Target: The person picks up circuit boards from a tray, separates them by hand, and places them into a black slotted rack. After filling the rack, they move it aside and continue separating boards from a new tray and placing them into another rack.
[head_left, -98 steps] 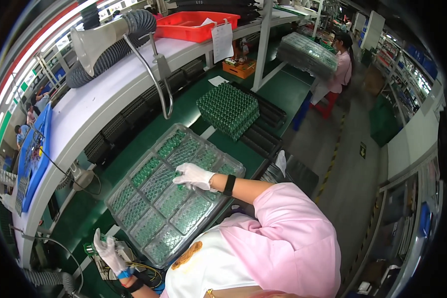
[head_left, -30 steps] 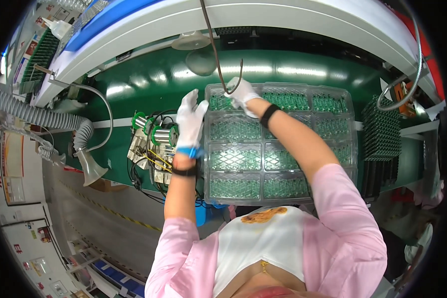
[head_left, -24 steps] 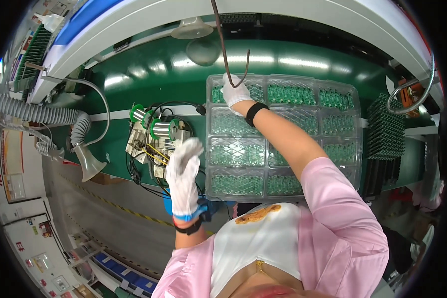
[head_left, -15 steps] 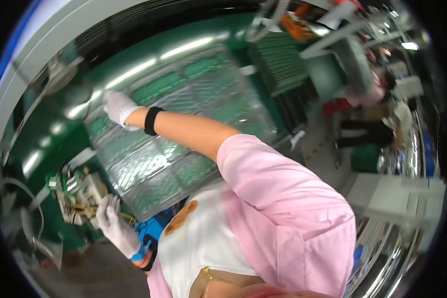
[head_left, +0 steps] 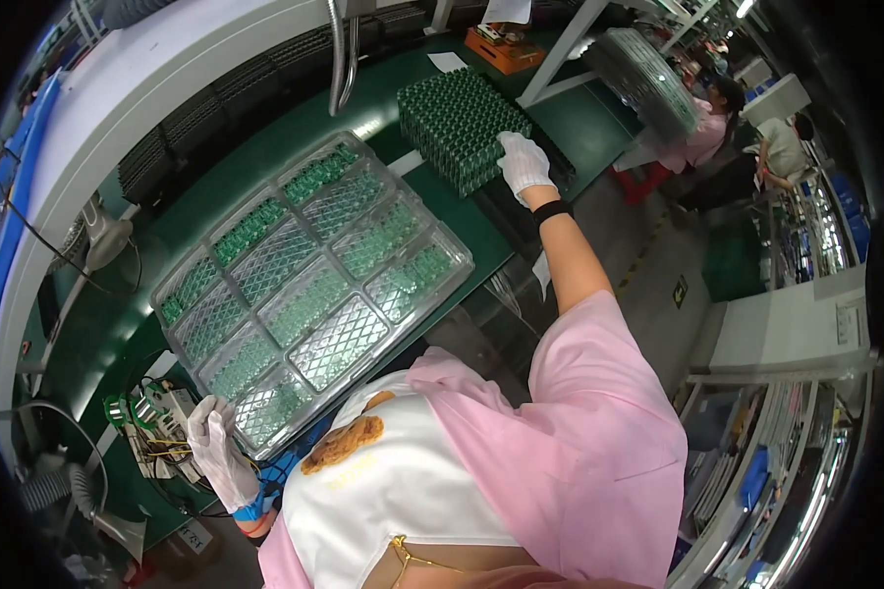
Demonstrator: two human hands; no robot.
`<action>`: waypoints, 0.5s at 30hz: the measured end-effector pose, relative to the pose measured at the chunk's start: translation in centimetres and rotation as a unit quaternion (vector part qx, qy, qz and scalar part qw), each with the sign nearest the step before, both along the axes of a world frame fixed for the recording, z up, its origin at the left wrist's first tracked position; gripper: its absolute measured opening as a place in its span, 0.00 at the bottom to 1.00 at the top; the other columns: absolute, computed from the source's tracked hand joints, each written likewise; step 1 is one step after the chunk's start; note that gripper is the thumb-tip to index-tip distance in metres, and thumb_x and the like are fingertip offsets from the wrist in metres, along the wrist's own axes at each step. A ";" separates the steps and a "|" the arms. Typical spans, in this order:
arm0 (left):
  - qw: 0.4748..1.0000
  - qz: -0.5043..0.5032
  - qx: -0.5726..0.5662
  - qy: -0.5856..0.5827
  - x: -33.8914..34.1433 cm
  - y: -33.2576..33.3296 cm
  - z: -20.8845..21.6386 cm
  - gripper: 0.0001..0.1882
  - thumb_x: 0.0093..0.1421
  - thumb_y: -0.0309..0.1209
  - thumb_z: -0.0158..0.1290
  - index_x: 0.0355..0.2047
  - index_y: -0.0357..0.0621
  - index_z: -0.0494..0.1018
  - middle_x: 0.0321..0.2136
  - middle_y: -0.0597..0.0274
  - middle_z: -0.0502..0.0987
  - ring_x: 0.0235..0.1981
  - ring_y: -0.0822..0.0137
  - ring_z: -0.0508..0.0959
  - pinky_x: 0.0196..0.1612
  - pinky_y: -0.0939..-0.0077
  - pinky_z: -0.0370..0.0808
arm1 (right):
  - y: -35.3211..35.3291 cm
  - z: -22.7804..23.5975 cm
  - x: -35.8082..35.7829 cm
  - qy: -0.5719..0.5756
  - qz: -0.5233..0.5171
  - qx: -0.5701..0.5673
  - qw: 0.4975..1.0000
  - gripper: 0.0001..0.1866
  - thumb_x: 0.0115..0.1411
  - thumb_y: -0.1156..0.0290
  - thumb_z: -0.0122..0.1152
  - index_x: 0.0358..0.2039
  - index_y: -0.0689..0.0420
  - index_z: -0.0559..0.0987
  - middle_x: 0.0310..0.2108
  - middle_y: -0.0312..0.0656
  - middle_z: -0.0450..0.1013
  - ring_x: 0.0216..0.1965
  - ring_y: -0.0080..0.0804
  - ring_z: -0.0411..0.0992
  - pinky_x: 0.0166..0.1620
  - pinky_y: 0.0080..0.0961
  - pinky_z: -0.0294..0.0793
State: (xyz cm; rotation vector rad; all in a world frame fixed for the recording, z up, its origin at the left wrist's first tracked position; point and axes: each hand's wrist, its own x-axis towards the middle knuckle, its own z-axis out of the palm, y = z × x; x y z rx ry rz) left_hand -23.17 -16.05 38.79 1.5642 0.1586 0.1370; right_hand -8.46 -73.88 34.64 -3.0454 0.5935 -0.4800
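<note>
Clearly, the block of green circuit boards [head_left: 462,128] stands on the green bench [head_left: 467,224], beyond the upper right side of the clear compartment tray [head_left: 339,342] and apart from it. At the block's right edge is the person's right hand [head_left: 526,167], gloved in white, its back uppermost and its fingers directed toward the boards. Whether those fingertips grasp a board or merely rest against the edge cannot be told. The right arm reaches forward almost straight, with a black band [head_left: 553,210] at the wrist and a pink sleeve [head_left: 589,344] above the elbow.

Nearer the body, the tray lies slantwise on the bench, with green pieces in many compartments; one in the near row shows mostly bare diamond-patterned plastic. Just beside its lower left corner is the left hand [head_left: 221,456], raised with fingers loosely bent, relaxed and holding nothing that shows; contact with the tray is unclear. Its wrist wears a blue band [head_left: 257,508]. Wire spools [head_left: 147,407] sit to its left.

Farther out, an orange box [head_left: 506,51] stands behind the boards, and a co-worker in pink [head_left: 702,142] sits near stacked clear trays [head_left: 638,83].
</note>
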 end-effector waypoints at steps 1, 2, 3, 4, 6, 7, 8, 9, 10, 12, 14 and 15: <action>1.000 -0.001 0.005 0.005 -0.2 -0.6 0.1 0.21 0.62 0.39 0.49 0.48 0.34 0.66 0.41 0.57 0.71 0.43 0.70 0.73 0.48 0.79 0.67 | -1.3 -0.6 0.3 -0.003 0.007 0.002 1.000 0.18 0.48 0.76 0.60 0.43 0.55 0.76 0.38 0.49 0.74 0.40 0.49 0.72 0.42 0.39 0.71; 1.000 -0.003 0.009 0.011 -0.3 -1.2 0.3 0.21 0.62 0.39 0.50 0.48 0.34 0.66 0.40 0.57 0.71 0.42 0.70 0.73 0.48 0.79 0.68 | -2.6 -1.6 0.6 -0.008 0.046 -0.012 0.999 0.15 0.49 0.76 0.58 0.40 0.55 0.76 0.37 0.49 0.75 0.40 0.48 0.73 0.42 0.40 0.72; 1.000 -0.006 0.012 0.018 -0.4 -2.0 0.5 0.21 0.62 0.39 0.50 0.47 0.34 0.66 0.40 0.58 0.71 0.42 0.70 0.73 0.48 0.79 0.68 | -3.9 -2.6 0.9 -0.012 0.085 -0.026 0.996 0.13 0.50 0.76 0.57 0.38 0.54 0.77 0.35 0.48 0.75 0.39 0.47 0.73 0.42 0.40 0.72; 1.000 0.007 0.014 0.019 -0.8 -2.8 0.6 0.21 0.62 0.39 0.50 0.47 0.34 0.66 0.40 0.58 0.71 0.42 0.70 0.73 0.48 0.79 0.68 | -3.8 -2.7 1.4 -0.014 0.129 -0.039 0.991 0.11 0.51 0.77 0.55 0.36 0.53 0.78 0.34 0.48 0.75 0.39 0.47 0.73 0.41 0.40 0.73; 0.999 0.020 0.023 0.029 -1.2 -4.9 0.9 0.20 0.62 0.39 0.49 0.46 0.33 0.66 0.39 0.58 0.71 0.42 0.69 0.73 0.48 0.78 0.68 | -4.6 -2.5 2.1 0.014 0.152 -0.060 0.986 0.09 0.51 0.76 0.56 0.35 0.54 0.78 0.34 0.46 0.75 0.38 0.46 0.73 0.41 0.39 0.73; 0.999 0.024 0.027 0.037 -1.5 -5.8 1.0 0.20 0.63 0.39 0.49 0.46 0.33 0.67 0.39 0.58 0.71 0.42 0.68 0.73 0.47 0.77 0.69 | -4.6 -1.9 1.9 0.044 0.163 -0.082 0.982 0.08 0.50 0.75 0.57 0.33 0.54 0.78 0.33 0.45 0.75 0.38 0.45 0.73 0.40 0.38 0.73; 0.998 0.032 0.028 0.042 -1.6 -6.8 1.0 0.20 0.63 0.39 0.49 0.46 0.33 0.67 0.39 0.58 0.71 0.42 0.68 0.73 0.47 0.77 0.69 | -4.9 -1.8 1.9 0.074 0.173 -0.105 0.976 0.07 0.50 0.74 0.58 0.31 0.54 0.79 0.32 0.43 0.74 0.38 0.44 0.73 0.40 0.38 0.73; 0.998 0.013 0.055 0.029 -1.4 -7.8 1.1 0.20 0.63 0.39 0.48 0.46 0.33 0.67 0.39 0.58 0.71 0.42 0.68 0.73 0.47 0.77 0.69 | -5.7 -2.2 2.0 0.079 0.181 -0.104 0.975 0.07 0.50 0.74 0.58 0.31 0.54 0.79 0.32 0.43 0.74 0.38 0.44 0.73 0.40 0.38 0.73; 0.997 -0.006 0.081 0.016 -1.3 -8.8 1.1 0.20 0.63 0.39 0.48 0.45 0.33 0.67 0.40 0.58 0.71 0.42 0.67 0.74 0.47 0.76 0.69 | -6.6 -2.5 1.9 0.106 0.216 -0.126 0.962 0.06 0.49 0.73 0.60 0.30 0.54 0.79 0.30 0.43 0.74 0.37 0.43 0.72 0.39 0.38 0.72; 0.995 -0.016 0.103 0.006 -1.3 -10.3 1.0 0.20 0.63 0.39 0.47 0.45 0.33 0.67 0.40 0.57 0.71 0.41 0.66 0.74 0.47 0.75 0.69 | -7.7 -2.6 2.0 0.155 0.288 -0.175 0.929 0.07 0.46 0.71 0.63 0.28 0.55 0.78 0.27 0.42 0.72 0.34 0.42 0.71 0.37 0.39 0.70; 0.996 -0.024 0.080 0.041 -1.4 -11.1 0.6 0.19 0.63 0.38 0.46 0.45 0.32 0.67 0.42 0.57 0.71 0.42 0.66 0.74 0.47 0.75 0.70 | -7.1 -1.0 1.9 0.145 0.298 -0.183 0.926 0.06 0.46 0.70 0.63 0.26 0.55 0.78 0.26 0.42 0.71 0.34 0.42 0.70 0.37 0.39 0.70; 0.995 -0.026 0.070 0.059 -1.2 -11.4 0.6 0.19 0.64 0.38 0.46 0.45 0.32 0.67 0.42 0.57 0.71 0.42 0.65 0.74 0.47 0.75 0.70 | -6.2 0.6 1.4 0.133 0.298 -0.184 0.927 0.05 0.47 0.69 0.63 0.24 0.55 0.78 0.26 0.41 0.71 0.33 0.42 0.70 0.36 0.38 0.70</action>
